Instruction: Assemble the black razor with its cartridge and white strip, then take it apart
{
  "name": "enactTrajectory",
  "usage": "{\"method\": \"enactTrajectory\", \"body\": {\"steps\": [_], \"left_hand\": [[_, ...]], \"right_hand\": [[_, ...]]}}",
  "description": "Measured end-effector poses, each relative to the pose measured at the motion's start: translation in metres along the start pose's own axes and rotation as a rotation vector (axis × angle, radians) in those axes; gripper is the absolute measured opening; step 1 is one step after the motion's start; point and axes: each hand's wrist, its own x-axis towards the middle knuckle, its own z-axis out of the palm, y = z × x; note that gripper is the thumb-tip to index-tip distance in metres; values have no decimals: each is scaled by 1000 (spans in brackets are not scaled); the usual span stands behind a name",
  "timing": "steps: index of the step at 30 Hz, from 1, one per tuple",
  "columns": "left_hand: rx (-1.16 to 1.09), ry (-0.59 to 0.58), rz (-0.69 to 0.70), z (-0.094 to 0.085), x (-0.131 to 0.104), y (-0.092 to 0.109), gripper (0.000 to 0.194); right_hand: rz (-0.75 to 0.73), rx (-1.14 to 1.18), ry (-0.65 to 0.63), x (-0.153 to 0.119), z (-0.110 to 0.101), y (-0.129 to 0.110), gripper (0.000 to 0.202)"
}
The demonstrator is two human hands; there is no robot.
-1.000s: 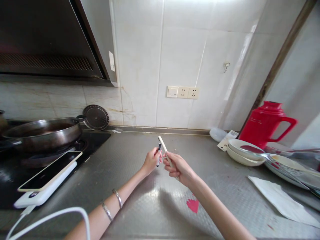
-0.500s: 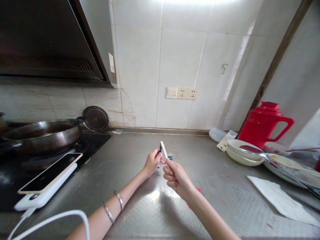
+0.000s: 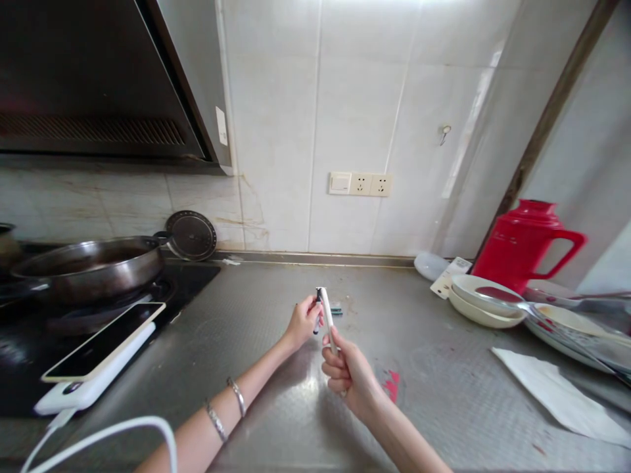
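Observation:
My left hand [image 3: 302,323] is closed around a short, slim black-and-grey thing [image 3: 317,326] that looks like a pen; it stands nearly upright and its kind is not clear. In my right hand [image 3: 348,373], the fingers wrap the lower part of a white stick [image 3: 327,309], which leans slightly left with its top beside the slim thing's upper end. Whether the two touch there I cannot tell. Just behind them on the metal counter [image 3: 266,407] lie small dark and teal pieces [image 3: 336,311], partly hidden by the stick.
A pan [image 3: 89,272] sits on the black stove at left, near a phone [image 3: 103,341] on a white power bank [image 3: 93,378] with a cable. At right are a red thermos [image 3: 517,246], bowls [image 3: 486,312] and a paper sheet [image 3: 557,394]. A red patch [image 3: 392,385] marks the counter.
The white stick's top has dropped slightly and now stands beside the slim thing's upper end. My right hand has shifted a little lower, and the red patch shows more fully.

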Motion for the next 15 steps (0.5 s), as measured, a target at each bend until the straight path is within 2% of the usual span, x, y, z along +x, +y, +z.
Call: {"method": "enactTrajectory", "body": {"steps": [7, 11, 13, 15], "left_hand": [[-27, -21, -27, 2, -1, -1, 17], [-28, 7, -30, 0, 0, -2, 16], [-44, 36, -42, -2, 2, 0, 17], [-73, 48, -78, -3, 3, 3, 18]], "right_hand": [[-16, 53, -50, 2, -1, -7, 36], [-4, -22, 18, 0, -2, 13, 36], [-44, -83, 28, -3, -2, 19, 35], [-181, -198, 36, -3, -3, 12, 33]]}}
